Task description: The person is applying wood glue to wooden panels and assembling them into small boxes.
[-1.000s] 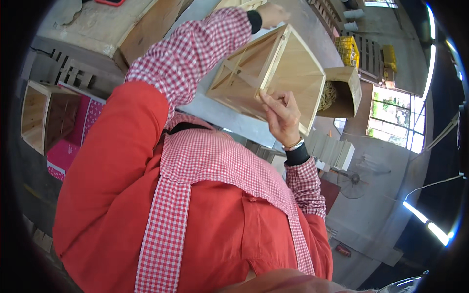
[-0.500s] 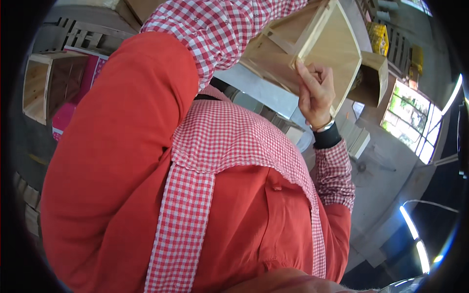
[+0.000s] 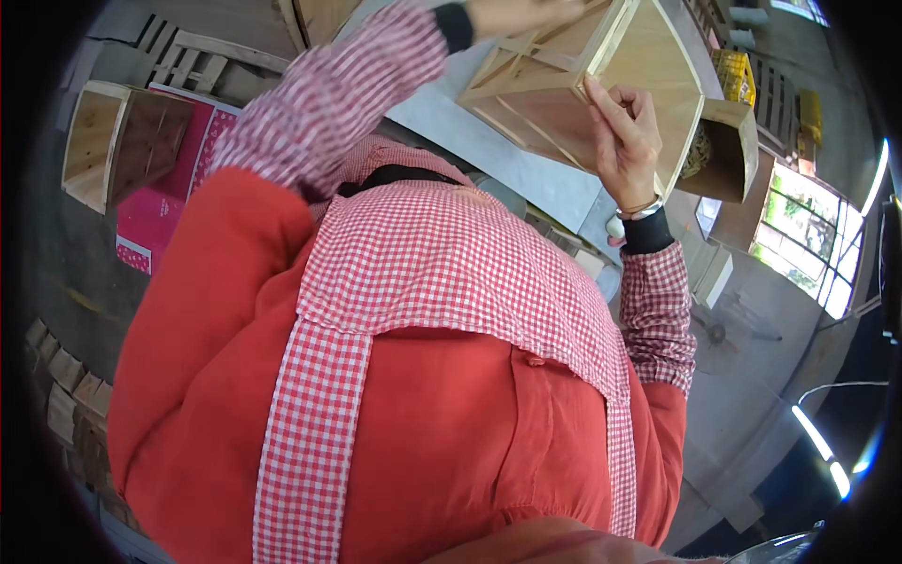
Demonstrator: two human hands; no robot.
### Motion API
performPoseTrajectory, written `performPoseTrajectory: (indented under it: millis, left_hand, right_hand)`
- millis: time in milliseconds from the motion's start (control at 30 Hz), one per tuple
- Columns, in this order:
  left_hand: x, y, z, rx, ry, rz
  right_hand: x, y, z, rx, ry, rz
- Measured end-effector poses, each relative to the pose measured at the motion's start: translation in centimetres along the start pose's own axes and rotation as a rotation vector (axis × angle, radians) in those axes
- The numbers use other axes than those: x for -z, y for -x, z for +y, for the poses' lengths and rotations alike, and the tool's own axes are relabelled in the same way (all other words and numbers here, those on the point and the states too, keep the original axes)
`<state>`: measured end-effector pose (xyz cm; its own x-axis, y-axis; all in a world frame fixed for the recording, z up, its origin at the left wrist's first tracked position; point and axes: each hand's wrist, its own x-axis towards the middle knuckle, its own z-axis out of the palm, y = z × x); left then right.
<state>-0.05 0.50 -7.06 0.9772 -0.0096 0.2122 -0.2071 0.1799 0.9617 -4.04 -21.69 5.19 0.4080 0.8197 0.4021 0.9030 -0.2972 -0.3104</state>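
Observation:
A pale wooden box (image 3: 552, 115) stands tilted in the picture at the upper edge, its frame strips and flat panels showing. My right hand (image 3: 628, 143) grips the box at its near corner, thumb and forefinger pinched on the edge and the other fingers curled. My left hand (image 3: 526, 15) reaches across the top of the box at the picture's upper edge. Motion smears it, and its fingers are partly cut off, so what it touches is hidden. Under the box lies a light grey work surface (image 3: 451, 117).
An open cardboard box (image 3: 728, 150) sits right of the wooden box. At far left, another wooden box (image 3: 99, 146) rests by a pink box (image 3: 155, 221). Yellow crates (image 3: 733, 77) and pallets stand at the back, with stacked wood pieces (image 3: 66, 385) at lower left.
My left arm has swung left and drawn back, bringing its cuff and part of the hand into sight. My right hand keeps its hold on the box, slightly farther right in the picture.

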Motion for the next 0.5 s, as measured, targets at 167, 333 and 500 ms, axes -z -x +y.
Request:
performPoseTrajectory:
  millis: [167, 333, 500]
  left_hand:
    - [-1.6, 8.9, 2.0, -0.197, -0.939, -0.122]
    - [-3.1, 8.8, 3.2, -0.129, -1.185, -0.257]
    - [-2.5, 8.7, 5.5, 0.085, -0.332, -0.008]
  right_hand:
    - [-0.1, 0.4, 0.6, 0.032, -0.009, 0.025]
    - [0.0, 0.6, 0.2, -0.023, -0.049, 0.026]
    - [-0.1, 1.2, 1.2, 0.024, 0.014, 0.025]
